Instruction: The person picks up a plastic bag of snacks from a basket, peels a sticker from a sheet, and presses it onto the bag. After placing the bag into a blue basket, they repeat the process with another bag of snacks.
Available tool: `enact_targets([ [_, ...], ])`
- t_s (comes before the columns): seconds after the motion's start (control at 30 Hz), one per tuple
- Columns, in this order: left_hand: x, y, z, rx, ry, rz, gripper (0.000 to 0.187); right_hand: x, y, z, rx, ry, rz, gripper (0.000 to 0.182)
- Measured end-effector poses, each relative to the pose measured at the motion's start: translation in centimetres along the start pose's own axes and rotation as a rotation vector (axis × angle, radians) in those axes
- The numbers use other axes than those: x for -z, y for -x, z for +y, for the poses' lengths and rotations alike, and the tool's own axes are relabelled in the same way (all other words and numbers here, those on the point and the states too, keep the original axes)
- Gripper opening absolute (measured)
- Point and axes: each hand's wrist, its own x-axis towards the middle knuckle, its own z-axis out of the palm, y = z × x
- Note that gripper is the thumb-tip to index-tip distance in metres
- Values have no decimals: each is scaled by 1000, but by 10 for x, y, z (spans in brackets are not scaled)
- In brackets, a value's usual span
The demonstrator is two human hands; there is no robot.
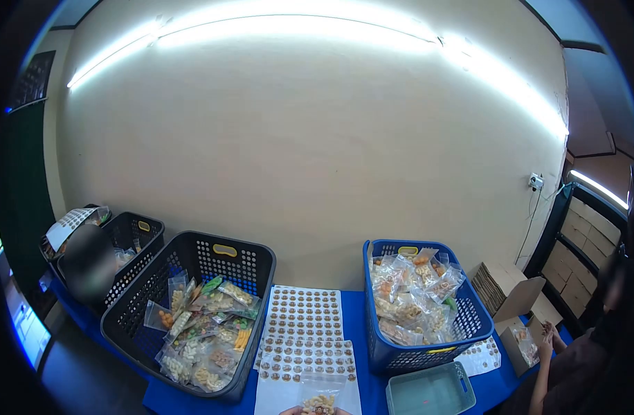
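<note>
Closest to you, at the bottom edge of the head view, a clear bag (322, 394) of pale snack pieces sits between your left hand (290, 411) and right hand (342, 411). Both appear to grip its lower sides, though the frame cuts off most of your fingers. A round mark shows low on the bag's front.

Keep the pinch light and at the edges; the pieces look brittle, and pressing the middle could crush them. Pull the film gently taut between both hands, since slack plastic would probably wrinkle.

Just beyond the bag, sheets of round stickers (305, 311) lie overlapping on the blue desk (355, 311); best not to drag the bag across them. The black basket (130, 335) of filled bags stands to your left, the blue basket (428, 357) and green tray (428, 399) to your right.
</note>
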Motion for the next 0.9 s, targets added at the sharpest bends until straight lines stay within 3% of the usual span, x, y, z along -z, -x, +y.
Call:
enact_targets([
  [0.17,6,5,4,-63,34,30,27,1,-5,18,10,140,-15,21],
  [0.27,14,11,20,-42,-10,31,21,-11,-7,24,141,189,9,25],
  [0.33,20,15,12,-72,-45,50,17,-22,-4,18,135,78,30,28],
  [0.53,27,31,2,-54,-102,14,18,-36,8,4,56,15,87,13],
  [0.67,34,30,-25,-44,-15,-15,19,-35,15,22,106,161,51,15],
  [0.9,31,29,-10,-3,33,-4,18,-44,17,26,-20,-70,126,14],
])
